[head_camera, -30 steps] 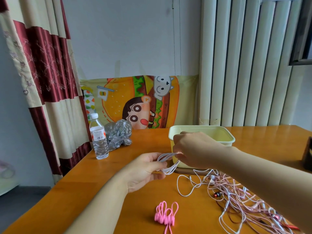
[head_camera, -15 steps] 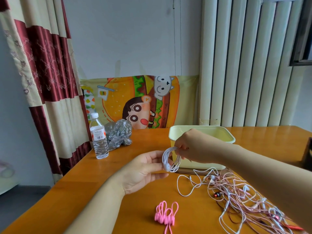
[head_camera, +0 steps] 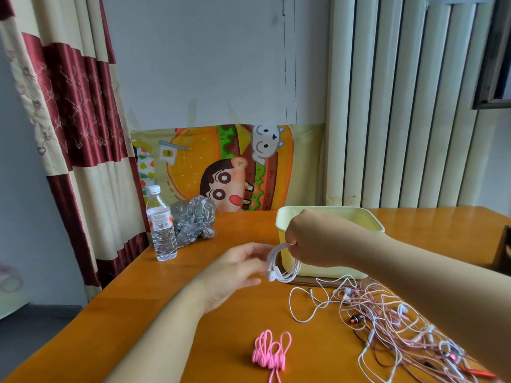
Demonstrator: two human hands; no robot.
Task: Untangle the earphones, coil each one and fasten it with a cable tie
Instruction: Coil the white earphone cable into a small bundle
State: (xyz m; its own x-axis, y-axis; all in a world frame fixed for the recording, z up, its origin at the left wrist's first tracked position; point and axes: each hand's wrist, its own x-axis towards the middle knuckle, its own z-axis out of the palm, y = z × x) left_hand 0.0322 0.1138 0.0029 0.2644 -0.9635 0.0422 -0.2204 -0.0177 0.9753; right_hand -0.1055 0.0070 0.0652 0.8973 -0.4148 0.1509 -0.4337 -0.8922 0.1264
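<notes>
My right hand (head_camera: 312,239) pinches the top of a coiled white earphone (head_camera: 283,265), which hangs as a loop above the table in front of the yellow tub. My left hand (head_camera: 235,272) is just left of the coil with its fingers loosely bent, fingertips near the loop; whether they touch it I cannot tell. A tangle of pink and white earphones (head_camera: 392,324) lies on the table under my right forearm. A bunch of pink cable ties (head_camera: 269,352) lies near the front of the table.
A pale yellow tub (head_camera: 367,225) stands behind my hands. A water bottle (head_camera: 161,225) and a crumpled plastic bag (head_camera: 193,219) are at the back left, by the curtain. A dark object (head_camera: 503,250) sits at the right edge.
The earphone has gone from a flattened bundle held between both hands to a round coil hanging from my right hand. My left hand has let go and drawn slightly left.
</notes>
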